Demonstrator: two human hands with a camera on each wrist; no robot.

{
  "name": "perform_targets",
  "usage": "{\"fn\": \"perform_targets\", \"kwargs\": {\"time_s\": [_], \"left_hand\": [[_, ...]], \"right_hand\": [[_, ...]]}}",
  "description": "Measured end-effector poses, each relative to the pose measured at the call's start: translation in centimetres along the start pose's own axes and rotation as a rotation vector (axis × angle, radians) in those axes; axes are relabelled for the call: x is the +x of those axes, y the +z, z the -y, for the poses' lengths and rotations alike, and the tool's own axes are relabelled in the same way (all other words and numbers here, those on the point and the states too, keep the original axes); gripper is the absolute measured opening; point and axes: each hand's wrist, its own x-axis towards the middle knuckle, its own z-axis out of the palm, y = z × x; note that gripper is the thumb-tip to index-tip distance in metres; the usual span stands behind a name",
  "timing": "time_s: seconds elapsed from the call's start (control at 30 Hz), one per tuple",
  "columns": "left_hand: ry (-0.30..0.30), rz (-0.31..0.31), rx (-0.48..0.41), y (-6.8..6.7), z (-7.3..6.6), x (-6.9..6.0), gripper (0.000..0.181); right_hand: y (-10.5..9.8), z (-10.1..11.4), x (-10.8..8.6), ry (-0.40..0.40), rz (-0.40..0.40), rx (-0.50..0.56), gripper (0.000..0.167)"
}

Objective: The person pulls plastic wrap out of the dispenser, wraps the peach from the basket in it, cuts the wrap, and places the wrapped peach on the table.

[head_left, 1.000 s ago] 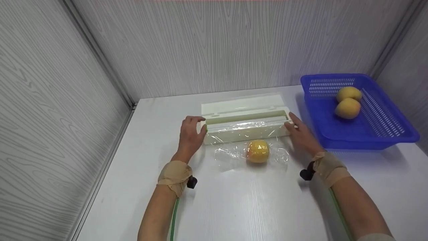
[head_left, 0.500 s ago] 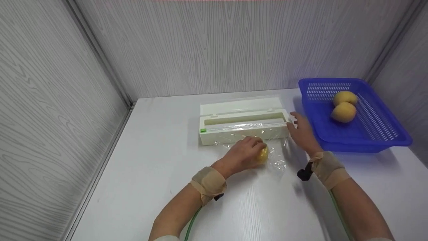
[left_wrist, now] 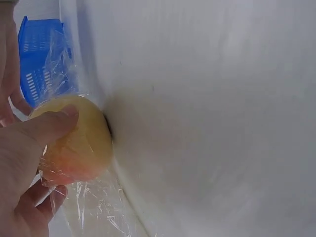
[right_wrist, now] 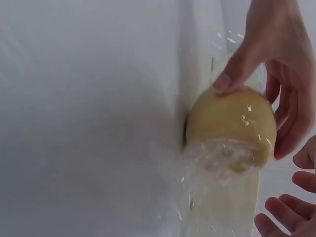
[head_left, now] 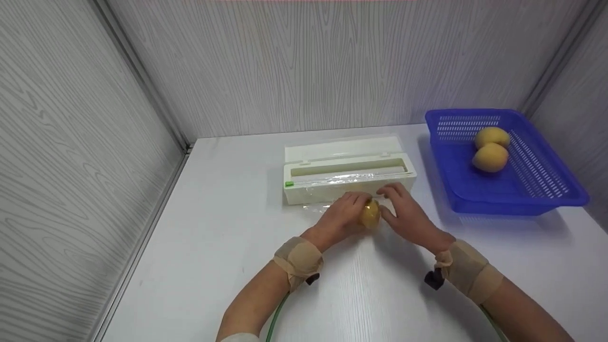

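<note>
My left hand (head_left: 335, 221) grips a yellow peach (head_left: 371, 216) with a red blush. Clear plastic wrap (left_wrist: 98, 207) covers it; in the left wrist view the thumb presses on top and fingers curl below. To the right of the fruit is my right hand (head_left: 411, 221), fingers spread and loosely bent, with nothing visibly held. The right wrist view shows bunched wrap (right_wrist: 222, 155) at the peach's near side. Just behind both hands stands a white cling film box (head_left: 299, 195), lid up at the back, film stretching over its front edge.
A blue plastic basket (head_left: 456, 192) stands at the right, with two more peaches (head_left: 491, 157) inside. A green slider (head_left: 289, 184) sits at the box's left front corner. Wood-grain panels (head_left: 304, 66) close off the white table at the back and sides.
My left hand has left the box's left end and taken hold of the wrapped peach. From the box's right end, my right hand has come forward and left, beside the fruit.
</note>
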Motion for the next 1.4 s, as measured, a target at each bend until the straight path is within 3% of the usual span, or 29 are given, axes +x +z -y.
{"fn": "perform_targets", "kwargs": {"time_s": [0.2, 0.43, 0.7, 0.9, 1.17, 1.4], "left_hand": [[-0.085, 0.020, -0.087, -0.1, 0.4, 0.0, 0.063], [-0.082, 0.036, -0.110, -0.1, 0.5, -0.1, 0.069], [-0.027, -0.091, 0.072, 1.2, 0.6, -0.3, 0.070], [0.003, -0.104, 0.168, 1.2, 0.5, 0.0, 0.066], [0.004, -0.002, 0.059, -0.3, 0.6, 0.2, 0.071], [-0.011, 0.112, -0.134, -1.4, 1.1, 0.0, 0.068]], "right_hand": [[1.0, 0.6, -0.9, -0.101, 0.084, -0.045, 0.048], [1.4, 0.3, -1.0, -0.132, 0.070, -0.103, 0.062], [1.5, 0.1, -1.2, -0.128, 0.068, -0.131, 0.067], [1.3, 0.0, -1.4, -0.136, 0.052, -0.141, 0.069], [1.2, 0.3, -1.6, -0.147, 0.068, -0.156, 0.068], [1.0, 0.8, -1.6, -0.099, 0.131, -0.102, 0.065]]}}
